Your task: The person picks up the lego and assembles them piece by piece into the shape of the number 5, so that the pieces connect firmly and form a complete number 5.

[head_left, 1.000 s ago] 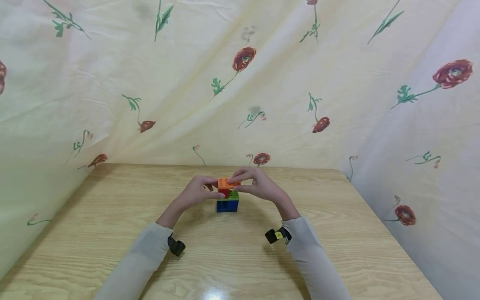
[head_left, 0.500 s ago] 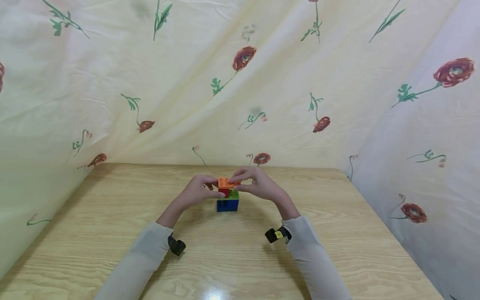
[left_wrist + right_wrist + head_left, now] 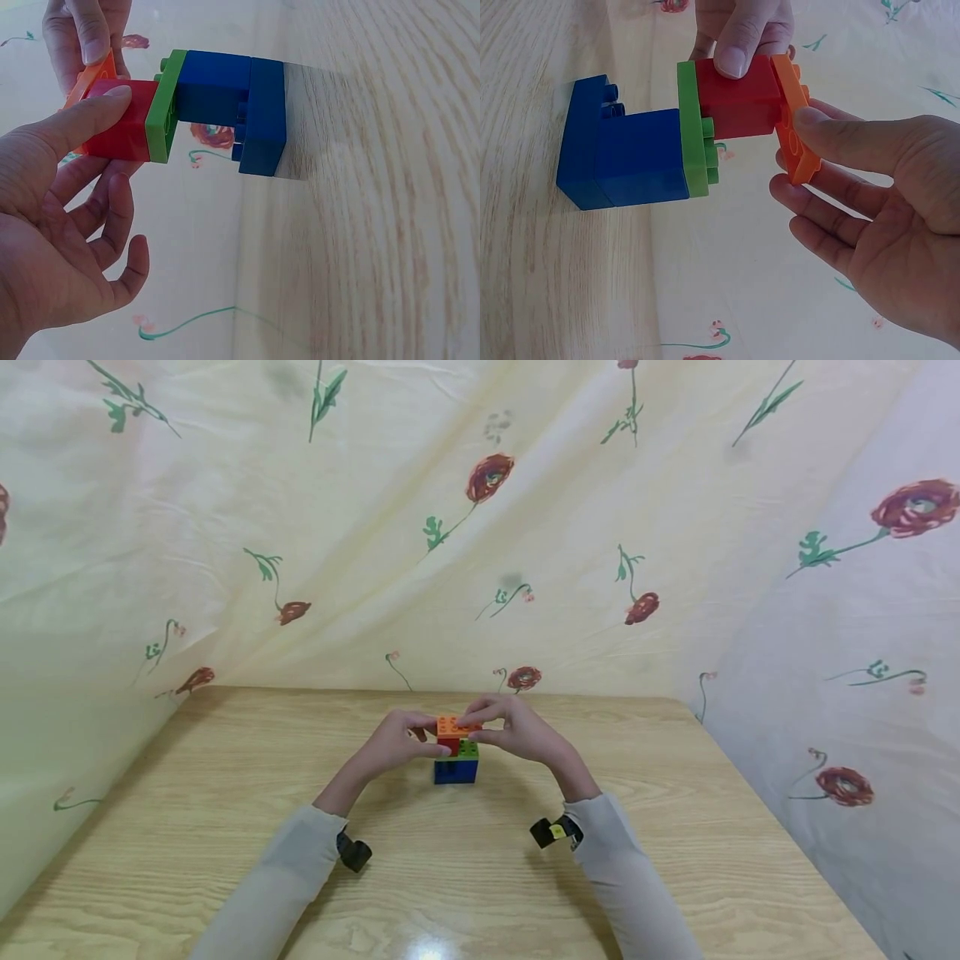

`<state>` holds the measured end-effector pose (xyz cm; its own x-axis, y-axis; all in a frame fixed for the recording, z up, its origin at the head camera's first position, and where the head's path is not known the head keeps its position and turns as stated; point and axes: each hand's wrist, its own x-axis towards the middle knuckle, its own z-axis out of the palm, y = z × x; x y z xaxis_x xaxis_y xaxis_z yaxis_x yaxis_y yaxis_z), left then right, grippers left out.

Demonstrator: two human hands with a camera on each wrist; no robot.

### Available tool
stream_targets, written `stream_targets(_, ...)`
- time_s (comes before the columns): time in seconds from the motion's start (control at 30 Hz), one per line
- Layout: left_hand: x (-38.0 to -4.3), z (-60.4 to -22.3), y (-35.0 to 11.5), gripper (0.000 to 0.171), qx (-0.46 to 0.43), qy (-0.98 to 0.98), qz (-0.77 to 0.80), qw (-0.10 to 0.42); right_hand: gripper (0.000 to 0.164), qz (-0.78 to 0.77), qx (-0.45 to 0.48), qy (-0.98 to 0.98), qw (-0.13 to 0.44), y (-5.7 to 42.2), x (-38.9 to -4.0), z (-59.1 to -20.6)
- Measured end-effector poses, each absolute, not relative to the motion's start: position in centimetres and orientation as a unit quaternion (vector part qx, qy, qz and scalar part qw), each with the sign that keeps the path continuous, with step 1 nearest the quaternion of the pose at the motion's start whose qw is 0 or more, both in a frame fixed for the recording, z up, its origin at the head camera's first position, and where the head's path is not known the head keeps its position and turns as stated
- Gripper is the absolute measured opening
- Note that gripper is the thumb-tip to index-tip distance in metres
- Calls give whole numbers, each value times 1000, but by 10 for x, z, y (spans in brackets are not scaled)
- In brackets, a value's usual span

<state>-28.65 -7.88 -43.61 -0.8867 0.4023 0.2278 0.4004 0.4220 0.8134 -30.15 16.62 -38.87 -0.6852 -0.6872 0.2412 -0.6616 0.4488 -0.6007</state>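
A small tower of toy building bricks stands on the table. Two blue bricks form its stepped base, topped by a flat green brick. On the green brick's left part sits a red brick, which my left hand pinches between thumb and fingers. My right hand pinches the flat orange brick by its right end. That orange brick lies against the red brick's top, overhanging to the right, and looks slightly tilted in the right wrist view. Fingers partly cover both upper bricks.
The wooden table extends around the tower on all sides. Behind it and along both sides hangs a cream cloth with printed red flowers. Dark wrist cameras sit below both hands.
Hands and bricks hold nearly the same position throughout. The cloth at the right side has shifted a little.
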Motion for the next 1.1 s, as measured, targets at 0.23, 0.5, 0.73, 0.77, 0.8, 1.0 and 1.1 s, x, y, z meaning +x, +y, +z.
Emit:
stream_targets(0.23,-287,-436,-78,29,235,845,480,2,25,-340,-391,855,17,165,-299,-387)
stream_targets(0.5,-286,-436,-78,32,219,844,489,17,25,-343,-388,855,16,166,-301,-389)
stream_targets(0.73,-287,-437,-78,34,217,844,490,18,24,-346,-385,855,19,166,-301,-389)
stream_targets(0.77,-287,-437,-78,34,217,844,489,18,24,-346,-384,856,19,165,-301,-389)
stream_targets(0.8,-286,-437,-78,34,217,845,489,18,24,-345,-382,857,20,165,-301,-389)
stream_targets(1.0,-287,-437,-78,34,212,847,488,18,25,-345,-378,859,19,164,-301,-388)
stream_targets(1.1,-286,-436,-78,33,210,848,487,19,25,-347,-375,859,20,164,-301,-388)
